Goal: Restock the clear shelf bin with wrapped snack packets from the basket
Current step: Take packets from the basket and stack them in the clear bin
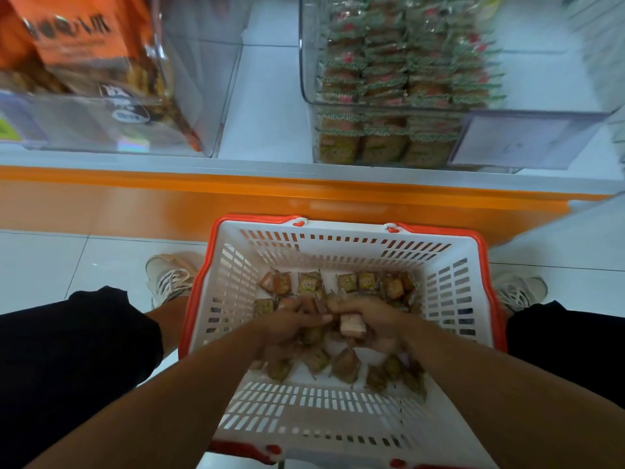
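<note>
A white basket with a red rim (341, 245) stands on the floor between my feet. Several small wrapped snack packets (351, 282) lie loose on its bottom. Both hands are down inside it, close together. My right hand (368, 319) grips a pinkish packet (351, 328) along with others. My left hand (291, 324) is curled round a bunch of packets beside it. Above, on the shelf, the clear bin (527, 140) holds neat rows of the same green-edged packets (389, 79) on its left side.
A second clear bin (189, 106) at the upper left holds large orange bags (77, 45). The shelf has an orange front edge (236, 191). My shoes (169, 275) stand on the white tiled floor on either side of the basket.
</note>
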Demonstrator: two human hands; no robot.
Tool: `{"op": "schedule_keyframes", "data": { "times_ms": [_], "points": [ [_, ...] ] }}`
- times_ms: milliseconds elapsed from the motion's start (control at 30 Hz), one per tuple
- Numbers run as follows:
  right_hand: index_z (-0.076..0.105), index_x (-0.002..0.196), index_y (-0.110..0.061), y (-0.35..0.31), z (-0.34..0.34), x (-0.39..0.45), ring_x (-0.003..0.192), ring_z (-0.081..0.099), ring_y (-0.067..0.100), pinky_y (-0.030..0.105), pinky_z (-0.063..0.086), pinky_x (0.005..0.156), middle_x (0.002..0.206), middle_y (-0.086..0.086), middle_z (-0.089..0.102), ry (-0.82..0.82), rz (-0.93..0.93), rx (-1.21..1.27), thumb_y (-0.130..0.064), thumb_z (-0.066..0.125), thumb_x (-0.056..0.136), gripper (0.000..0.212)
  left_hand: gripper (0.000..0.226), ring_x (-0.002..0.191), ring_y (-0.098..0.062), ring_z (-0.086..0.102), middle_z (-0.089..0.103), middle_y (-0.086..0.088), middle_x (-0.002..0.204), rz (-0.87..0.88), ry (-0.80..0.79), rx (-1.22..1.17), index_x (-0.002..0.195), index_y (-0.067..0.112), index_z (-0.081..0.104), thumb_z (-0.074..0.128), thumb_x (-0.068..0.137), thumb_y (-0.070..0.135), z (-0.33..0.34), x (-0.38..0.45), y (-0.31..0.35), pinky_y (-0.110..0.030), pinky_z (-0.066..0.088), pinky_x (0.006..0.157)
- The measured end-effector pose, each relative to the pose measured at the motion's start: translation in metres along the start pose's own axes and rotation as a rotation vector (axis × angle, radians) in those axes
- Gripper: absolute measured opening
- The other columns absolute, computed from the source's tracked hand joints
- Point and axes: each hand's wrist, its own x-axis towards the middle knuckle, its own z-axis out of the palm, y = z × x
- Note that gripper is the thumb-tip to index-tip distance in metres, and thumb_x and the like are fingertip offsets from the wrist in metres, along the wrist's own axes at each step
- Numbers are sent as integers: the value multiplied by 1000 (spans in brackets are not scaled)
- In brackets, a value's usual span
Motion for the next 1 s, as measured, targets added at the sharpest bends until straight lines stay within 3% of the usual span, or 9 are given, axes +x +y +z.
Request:
{"op": "schedule_keyframes", "data": {
  "times_ms": [33,133,233,333,467,567,700,833,1000],
  "points": [
    [68,99,-7,-1,0,-4,52,61,15,27,50,43,68,4,65,-3,-9,25,-23,61,100,17,18,92,-23,75,78,-11,99,25,8,-42,107,9,60,71,93,11,2,0,1,-41,62,78],
    [68,107,-12,-1,3,-11,49,57,16,25,46,40,66,2,61,16,-23,67,-32,64,98,22,40,119,-40,65,71,-22,123,38,53,-128,129,6,63,72,91,12,3,-1,4,-57,48,107],
    [64,111,-13,-2,10,-17,49,54,16,25,44,40,63,2,56,71,-28,60,-33,65,97,24,39,124,-44,61,67,-25,129,60,65,-77,131,3,65,66,93,14,9,-3,10,-62,42,111],
    [63,106,-11,-8,13,-26,48,52,18,25,43,38,62,3,52,146,-80,44,-28,64,98,19,31,118,-45,63,67,-28,124,69,128,-29,118,-3,68,69,91,13,12,-10,20,-62,49,103],
    [64,95,-16,-27,12,-58,47,46,16,22,38,39,62,4,48,108,-153,50,-25,63,97,9,21,102,-33,72,70,-17,116,113,240,-117,90,18,77,87,73,12,12,-28,35,-43,62,67],
    [70,95,-17,-58,27,-103,54,60,20,22,40,36,72,8,64,26,-219,36,-29,71,87,14,67,92,-28,76,74,-15,114,65,94,-93,108,16,77,101,45,24,12,-53,52,-39,60,64],
    [76,86,-22,-101,70,-182,55,67,23,27,50,42,78,13,69,-162,-488,-96,-31,74,81,11,30,80,-22,74,75,-10,102,42,-177,-154,106,12,77,81,82,29,26,-96,93,-32,58,58],
    [68,105,-13,-130,99,-256,53,69,24,30,55,46,76,14,72,-139,-710,-149,-28,83,70,41,49,88,-23,70,72,-12,105,149,-649,-209,115,9,70,64,93,52,55,-157,149,-28,58,67],
    [70,93,-18,-159,109,-315,50,68,30,28,51,39,74,21,70,-261,-861,-180,-32,75,79,21,53,70,-20,63,65,-13,101,447,-482,-12,122,11,64,83,80,37,78,-228,195,-22,51,52]
  ]
}}
